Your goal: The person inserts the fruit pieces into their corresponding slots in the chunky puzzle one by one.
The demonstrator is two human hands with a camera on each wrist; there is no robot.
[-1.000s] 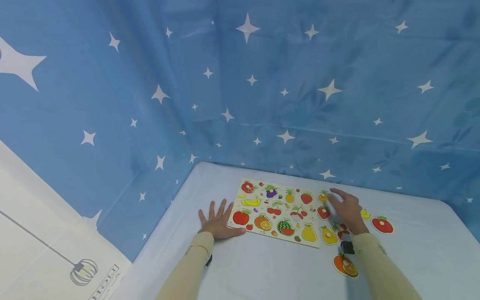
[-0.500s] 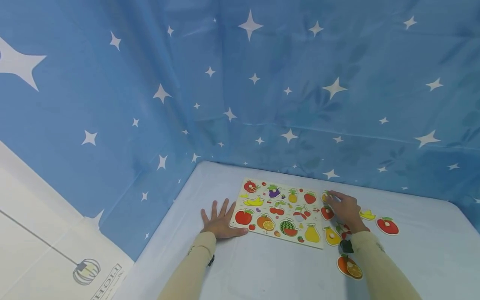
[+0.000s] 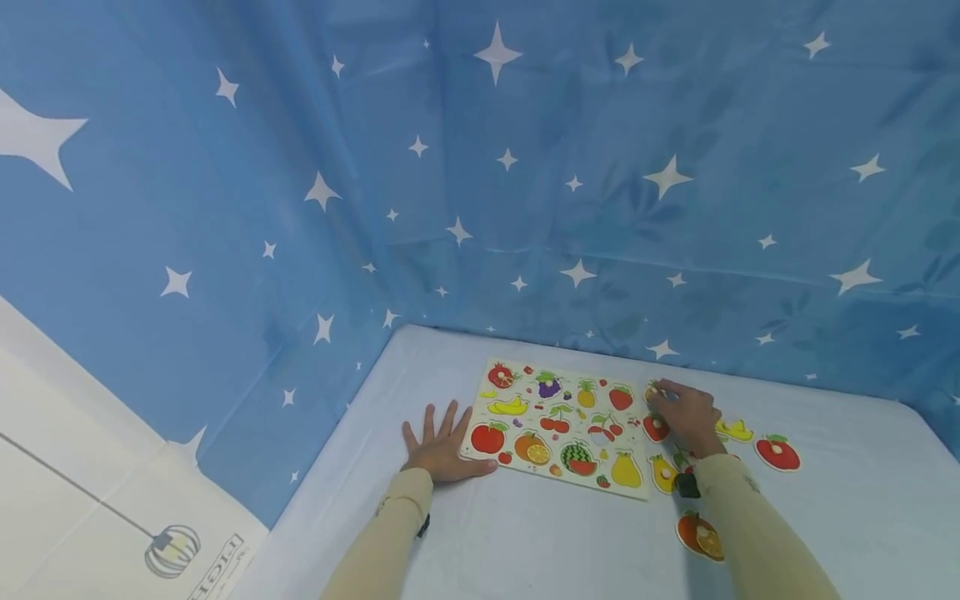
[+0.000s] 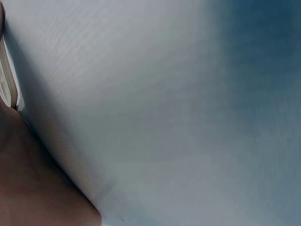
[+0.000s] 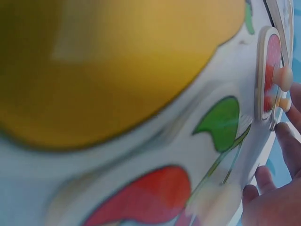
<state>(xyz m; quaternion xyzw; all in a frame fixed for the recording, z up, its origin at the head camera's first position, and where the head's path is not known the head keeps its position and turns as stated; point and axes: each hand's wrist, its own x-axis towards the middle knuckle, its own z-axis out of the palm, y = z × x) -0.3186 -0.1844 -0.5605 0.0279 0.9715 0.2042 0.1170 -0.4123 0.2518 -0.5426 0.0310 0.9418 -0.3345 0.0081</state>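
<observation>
My left hand [image 3: 442,457] lies flat on the table with fingers spread, its thumb at the lower left corner of the fruit puzzle board [image 3: 633,493]. Pomegranate [image 3: 500,376] and grape [image 3: 549,386] pieces with knobs sit in the board's top row. Beyond the board's right edge, my right hand [image 3: 688,418] pinches the knob of a pineapple puzzle piece [image 3: 650,395] between thumb and finger. A strawberry piece [image 5: 272,66] lies just nearer than it. Under the right wrist are a pear piece [image 5: 141,70] and a cherry piece [image 5: 146,195].
Right of the right hand lie a banana piece [image 3: 737,431] and an apple piece [image 3: 777,452]. An orange piece [image 3: 699,535] is beside the right sleeve. A blue starry curtain [image 3: 577,200] borders the white table [image 3: 555,550] at the back and left.
The right hand has come slightly left and its fingers have closed on the pineapple piece's knob. My left hand stays spread in place; the view has shifted slightly.
</observation>
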